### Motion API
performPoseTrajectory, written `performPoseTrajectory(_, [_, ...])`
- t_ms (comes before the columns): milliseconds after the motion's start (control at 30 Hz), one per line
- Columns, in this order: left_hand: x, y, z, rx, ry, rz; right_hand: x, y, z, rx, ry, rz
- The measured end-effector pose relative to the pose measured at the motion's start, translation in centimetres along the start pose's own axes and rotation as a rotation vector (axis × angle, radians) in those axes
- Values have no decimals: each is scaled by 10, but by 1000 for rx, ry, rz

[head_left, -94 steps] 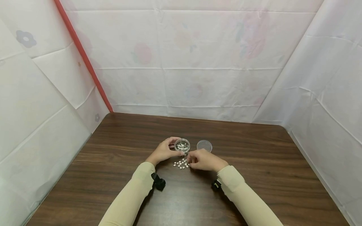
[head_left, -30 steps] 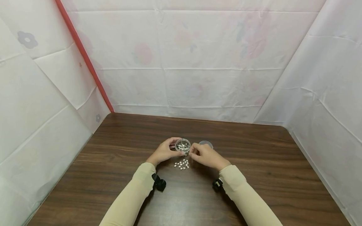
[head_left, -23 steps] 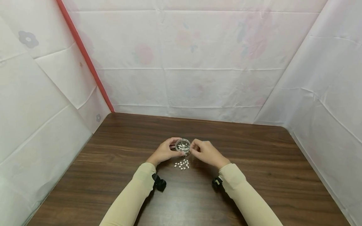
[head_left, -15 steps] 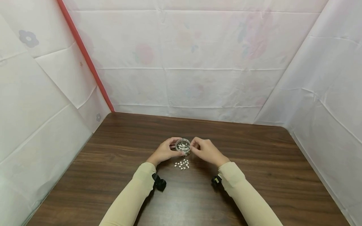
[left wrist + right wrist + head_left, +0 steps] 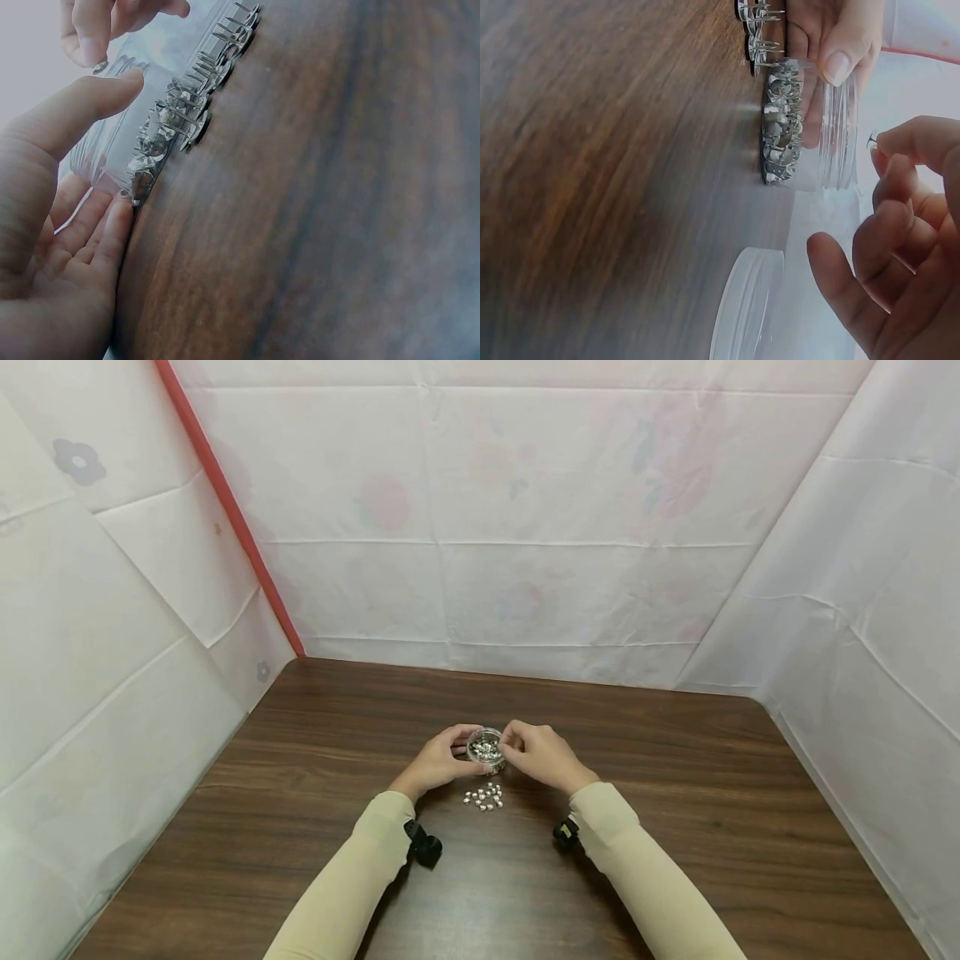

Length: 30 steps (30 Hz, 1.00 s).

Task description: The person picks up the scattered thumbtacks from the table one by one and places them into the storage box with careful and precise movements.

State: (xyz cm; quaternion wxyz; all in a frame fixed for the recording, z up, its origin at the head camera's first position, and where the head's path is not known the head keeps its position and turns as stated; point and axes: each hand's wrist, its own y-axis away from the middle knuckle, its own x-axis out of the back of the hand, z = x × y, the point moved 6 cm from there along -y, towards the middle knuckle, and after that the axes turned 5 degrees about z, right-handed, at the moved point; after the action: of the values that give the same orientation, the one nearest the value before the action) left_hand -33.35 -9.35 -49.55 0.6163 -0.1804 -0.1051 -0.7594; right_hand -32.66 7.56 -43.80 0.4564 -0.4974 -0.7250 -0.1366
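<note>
A clear round jar (image 5: 838, 142) stands on the table, partly filled with silvery thumbtacks (image 5: 781, 131). My left hand (image 5: 437, 765) grips its side, the thumb on the near wall and the other fingers round the back. Above the jar's mouth, at its right, is my right hand (image 5: 546, 755). Between its thumb and index finger it pinches a single thumbtack (image 5: 871, 140). In front of the jar lies a small group of loose thumbtacks (image 5: 483, 798), points up in the wrist views.
The jar's clear lid (image 5: 744, 304) lies on the wooden table (image 5: 675, 827) to the right of the jar; in the head view my right hand hides it. White patterned sheets (image 5: 480, 577) hang behind and at both sides of the table.
From the loose thumbtacks, my right hand has risen and moved away from me to the jar's mouth, covering the lid. My left hand has stayed on the jar.
</note>
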Motion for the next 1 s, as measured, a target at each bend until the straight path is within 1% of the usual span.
performPoseTrajectory(433, [0,1,0,15,8,-13,-7,-8,6,-49,30,-16])
performPoseTrajectory(633, [0,0,-2,17,3,-13,-9,-10,6,-53,27,-21])
performPoseTrajectory(800, [0,1,-1,15,0,-9,-10,-12,6,-73,43,-12])
performPoseTrajectory(1000, [0,2,2,17,-16,-7,-10,-11,9,-94,37,-16])
